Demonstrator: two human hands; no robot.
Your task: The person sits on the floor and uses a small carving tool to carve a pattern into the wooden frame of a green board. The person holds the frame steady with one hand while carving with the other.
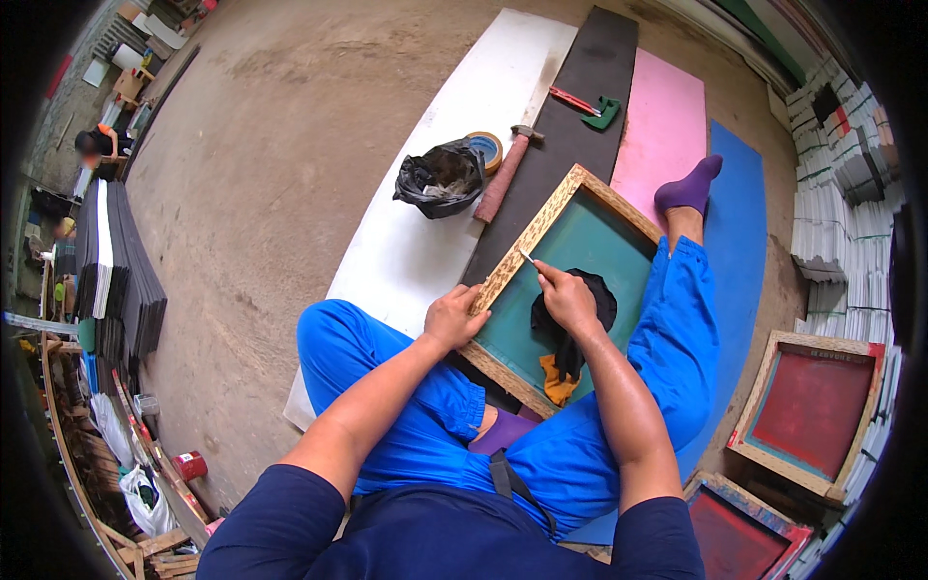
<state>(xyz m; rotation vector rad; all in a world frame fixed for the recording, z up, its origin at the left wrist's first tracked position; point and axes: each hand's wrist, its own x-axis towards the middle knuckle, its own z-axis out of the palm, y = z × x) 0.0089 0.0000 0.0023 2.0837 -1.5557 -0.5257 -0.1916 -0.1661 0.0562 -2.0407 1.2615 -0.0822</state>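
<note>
A wooden screen-printing frame (527, 232) with green mesh (604, 237) lies tilted across my lap and legs. My left hand (454, 317) grips its left side rail, fingers closed over the wood. In my right hand (568, 298) is a small thin tool with a pale tip (526, 256), its tip at the inner edge of the same rail. The tool's handle is hidden by my fingers. A black cloth (601, 290) lies bunched on the mesh beside and under my right hand. Below it, near my right forearm, is an orange-and-black piece of cloth (559, 382).
Beyond the frame lie a hammer (507, 174), a tape roll (486, 149), a black bag-lined container (442, 182) and a red-and-green tool (592, 108) on coloured sheets. Red-mesh frames (810, 406) lean at right by stacked white bundles (841, 193). Another person (104, 145) is far left.
</note>
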